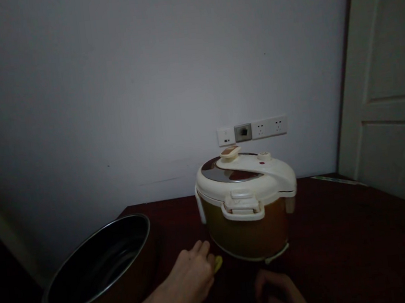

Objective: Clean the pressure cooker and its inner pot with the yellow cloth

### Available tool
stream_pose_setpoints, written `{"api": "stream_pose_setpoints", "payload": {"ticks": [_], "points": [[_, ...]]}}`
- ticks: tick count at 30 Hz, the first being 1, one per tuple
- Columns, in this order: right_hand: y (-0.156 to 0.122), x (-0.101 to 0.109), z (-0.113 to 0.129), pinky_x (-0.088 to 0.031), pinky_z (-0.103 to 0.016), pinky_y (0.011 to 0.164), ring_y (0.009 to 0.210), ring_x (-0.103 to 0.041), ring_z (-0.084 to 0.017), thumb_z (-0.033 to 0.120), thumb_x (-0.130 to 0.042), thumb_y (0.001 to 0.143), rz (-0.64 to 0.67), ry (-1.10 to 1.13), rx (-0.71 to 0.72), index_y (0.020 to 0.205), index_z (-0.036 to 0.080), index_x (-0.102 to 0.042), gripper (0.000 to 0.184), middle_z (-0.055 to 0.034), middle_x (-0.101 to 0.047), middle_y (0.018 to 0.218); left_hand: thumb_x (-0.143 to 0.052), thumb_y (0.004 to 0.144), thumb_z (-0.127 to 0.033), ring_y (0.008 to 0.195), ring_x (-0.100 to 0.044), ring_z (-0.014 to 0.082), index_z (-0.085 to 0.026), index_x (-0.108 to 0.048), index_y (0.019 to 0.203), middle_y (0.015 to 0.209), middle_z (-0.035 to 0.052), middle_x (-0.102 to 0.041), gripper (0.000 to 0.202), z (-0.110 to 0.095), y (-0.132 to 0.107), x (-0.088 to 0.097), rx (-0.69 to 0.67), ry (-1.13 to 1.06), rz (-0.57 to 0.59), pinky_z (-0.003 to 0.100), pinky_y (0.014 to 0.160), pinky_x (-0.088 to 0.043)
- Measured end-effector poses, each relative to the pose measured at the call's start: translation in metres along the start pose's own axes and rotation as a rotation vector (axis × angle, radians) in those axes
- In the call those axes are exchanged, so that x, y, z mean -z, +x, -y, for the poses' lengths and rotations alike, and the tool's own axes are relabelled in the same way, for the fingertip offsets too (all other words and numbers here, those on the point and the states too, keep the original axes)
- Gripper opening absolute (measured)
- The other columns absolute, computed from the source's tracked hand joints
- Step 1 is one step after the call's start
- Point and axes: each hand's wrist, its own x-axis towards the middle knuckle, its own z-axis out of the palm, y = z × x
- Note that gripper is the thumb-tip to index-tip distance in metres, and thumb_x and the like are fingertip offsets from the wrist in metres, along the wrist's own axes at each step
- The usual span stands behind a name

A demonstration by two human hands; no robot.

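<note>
A small yellow thing (218, 264) is being grasped by the left hand (196, 269), whose fingers are being kept curled around it; only one end is being shown past the knuckles, so what it is cannot be told. It is being held low over the dark red tabletop (341, 233), just in front of the cooker's lower left side. The right hand (280, 289) is being held nearby, to the right, with its fingers bent; it is being darkened by shadow and cut by the lower edge of the view, so whether anything is being gripped by it cannot be told.

Directly beyond both hands, the way back is being blocked by a large cooker (248, 228) with an amber body, which is being carried upright by the tabletop. Its front is being crossed by a white handle (243, 211), and its body is being covered by a white lid (277, 175) with a knob (230, 152) on top. On the left, space is being taken up by a wide pot (102, 268) with a dark inside and a shiny rim; part of its outer wall is being hidden by the left forearm.

Farther out, a row of sockets (268, 127) is being carried by the pale wall (145, 90) behind the cooker. The right side is being bounded by a pale door (401, 150).
</note>
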Motion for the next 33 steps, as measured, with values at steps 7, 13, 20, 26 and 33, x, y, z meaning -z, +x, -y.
{"api": "stream_pose_setpoints", "payload": {"ticks": [7,13,20,26,33], "points": [[-0.005,-0.005,0.012,-0.041,-0.033,0.077,0.074,-0.055,-0.020,0.025,-0.045,0.064,-0.022,-0.251,0.108,0.067,0.018,-0.059,0.016,-0.0042,-0.062,0.072,-0.051,0.079,-0.015,0.094,-0.062,0.0306,-0.012,-0.060,0.104,0.103,0.0169,-0.065,0.026,0.002,-0.031,-0.027,-0.179,0.092,0.225,0.041,0.071,-0.052],[-0.023,0.011,0.045,-0.045,-0.034,0.077,0.079,-0.057,-0.021,0.026,-0.050,0.070,-0.046,-0.182,0.138,0.080,0.017,-0.063,0.019,-0.0070,-0.063,0.081,-0.057,0.078,-0.029,0.096,-0.062,0.0336,-0.014,-0.059,0.111,0.107,0.0190,-0.064,0.037,-0.002,-0.043,-0.014,-0.150,0.017,0.293,0.045,0.073,-0.050],[-0.036,0.068,0.086,-0.047,-0.024,0.044,0.067,-0.058,-0.016,0.039,-0.058,0.073,-0.212,0.028,0.012,0.111,0.022,-0.047,0.043,-0.0058,-0.058,0.094,-0.047,0.085,-0.036,0.090,-0.064,0.0259,-0.021,-0.066,0.099,0.101,0.0094,-0.067,0.028,0.019,-0.037,0.086,-0.052,-0.126,0.029,0.039,0.075,-0.049],[-0.034,0.132,0.110,-0.047,-0.025,0.034,0.080,-0.064,-0.025,0.058,-0.066,0.066,-0.542,0.187,-0.187,0.128,0.026,-0.032,0.078,-0.0161,-0.048,0.126,-0.041,0.085,-0.050,0.086,-0.062,0.0202,-0.022,-0.066,0.103,0.100,0.0060,-0.069,0.042,0.087,0.028,0.183,0.068,-0.280,-0.395,0.031,0.075,-0.048],[0.002,0.154,0.100,-0.050,-0.026,0.039,0.097,-0.062,-0.032,0.064,-0.054,0.073,-0.466,0.319,-0.347,0.143,0.029,-0.017,0.087,-0.0195,-0.029,0.146,-0.038,0.077,-0.062,0.098,-0.061,0.0282,-0.012,-0.060,0.112,0.120,0.0185,-0.059,0.065,0.169,0.163,0.153,0.241,-0.617,-0.158,0.035,0.073,-0.049]]}}
